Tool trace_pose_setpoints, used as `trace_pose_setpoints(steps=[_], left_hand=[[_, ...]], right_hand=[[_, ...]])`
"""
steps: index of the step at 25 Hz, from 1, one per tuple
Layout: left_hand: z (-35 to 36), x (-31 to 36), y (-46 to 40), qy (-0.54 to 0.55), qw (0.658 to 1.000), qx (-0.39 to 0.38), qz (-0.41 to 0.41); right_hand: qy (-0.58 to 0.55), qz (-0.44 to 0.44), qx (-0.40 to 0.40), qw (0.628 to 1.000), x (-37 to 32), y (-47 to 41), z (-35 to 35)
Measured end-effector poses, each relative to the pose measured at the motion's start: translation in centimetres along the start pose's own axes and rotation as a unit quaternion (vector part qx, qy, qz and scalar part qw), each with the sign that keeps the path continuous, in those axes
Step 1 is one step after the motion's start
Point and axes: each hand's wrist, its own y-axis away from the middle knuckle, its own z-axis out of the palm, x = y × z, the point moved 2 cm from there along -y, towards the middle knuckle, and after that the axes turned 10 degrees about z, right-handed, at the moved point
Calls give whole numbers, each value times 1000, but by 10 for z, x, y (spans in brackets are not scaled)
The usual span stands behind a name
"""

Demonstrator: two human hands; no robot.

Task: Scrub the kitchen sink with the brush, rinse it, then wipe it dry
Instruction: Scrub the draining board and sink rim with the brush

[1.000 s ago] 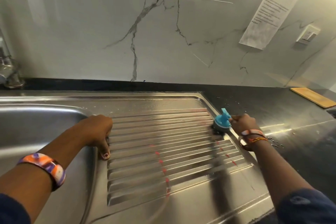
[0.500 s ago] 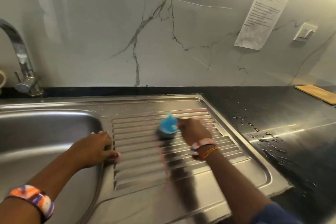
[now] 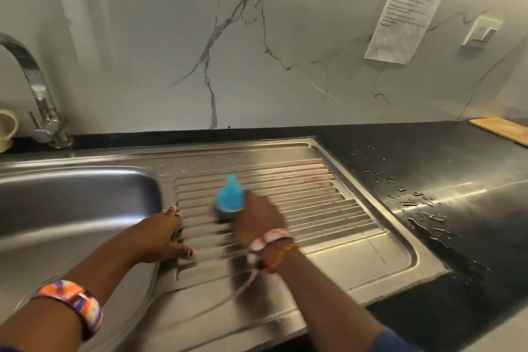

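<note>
Right hand point(image 3: 255, 216) fingers curl round the blue-topped brush point(image 3: 229, 201), now nearer the ribbed drainboard's left end than half a second ago. Left hand point(image 3: 163, 233) fingers, spread, press the ridge beside the smooth steel sink point(image 3: 71, 203). Dark glossy surface point(image 3: 428, 168) carries water droplets.

Sink point(image 3: 380, 263): brushed stainless steel, satin sheen, ribbed drainer; basin wall smooth. Tap point(image 3: 34, 77): polished chrome-look metal, highly reflective. Brush point(image 3: 229, 199): blue plastic top, smooth; dark bristle base blurred. Worktop point(image 3: 463, 180): black, glossy, stone-like, beaded with water droplets. Wall panel point(image 3: 257, 51): glossy marble-look surface, grey veining. Notice point(image 3: 405, 6): matt white paper. Board point(image 3: 503, 130): pale wood, matt.
</note>
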Motion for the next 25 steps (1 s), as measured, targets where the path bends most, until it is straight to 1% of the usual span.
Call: trace_pose_setpoints(steps=[1,3,5,6,7,8,9,11,13,14,15,17,18,19,20,21,22,23,24,25], left_hand=[[0,1,-2,-2,1000,-1,-1],[2,0,-4,8,1000,0,-2],[0,0,-1,18,1000,12,4],[0,-1,-1,20,1000,21,9],[2,-1,0,22,999,28,13],[3,-1,1,28,999,31,17],[4,-1,2,39,998,35,20],[6,-2,2,56,997,41,22],[7,-4,2,61,997,36,14],[7,-4,2,60,998,33,11],[7,-6,2,58,998,33,10],[8,-7,2,60,998,35,7],[8,-8,1,62,997,35,4],[7,-9,1,63,997,36,2],[6,-9,0,68,997,40,4],[6,-8,1,79,996,47,9],[7,-8,1,91,994,56,14],[8,-7,2,99,993,62,16],[9,-7,4,97,993,63,17],[10,-7,5,91,994,61,17]], right_hand=[[-3,-31,-38,999,-23,6,11],[-18,-76,-75,994,-42,9,14],[-85,-84,-60,991,-21,-2,-4],[-89,-75,-36,993,1,-9,-18],[-77,-60,1,995,27,-15,-33],[-43,-27,41,998,55,-22,-49],[-14,19,82,996,84,-32,-65],[42,131,142,980,129,-44,-102],[70,191,172,964,148,-47,-128],[72,201,162,963,144,-46,-131],[58,192,157,967,138,-50,-124],[55,134,126,981,114,-65,-78],[90,100,150,979,115,-91,-46],[130,68,144,979,118,-114,-8],[123,33,111,986,104,-116,29],[92,-1,73,993,78,-101,51],[33,-27,47,998,49,-74,43],[-4,-35,13,999,16,-36,20],[-18,-29,4,999,1,-20,1],[5,-18,34,999,9,-21,-15]])
